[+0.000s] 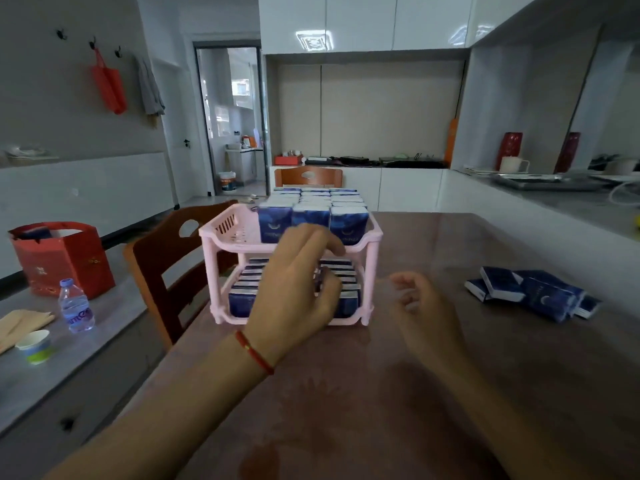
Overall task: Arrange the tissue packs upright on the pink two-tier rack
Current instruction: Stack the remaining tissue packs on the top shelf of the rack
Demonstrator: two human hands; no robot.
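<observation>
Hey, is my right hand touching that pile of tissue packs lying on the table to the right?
Apart. The head view shows the right hand hovering near the pink rack, with bare table plainly between it and the loose tissue packs.

Left hand (294, 289) hides lower-tier packs (242, 289); right hand (420, 306) blurred

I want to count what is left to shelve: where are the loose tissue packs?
In the head view, the loose tissue packs lie in a heap on the table, right of the pink rack, beyond the right hand.
</observation>
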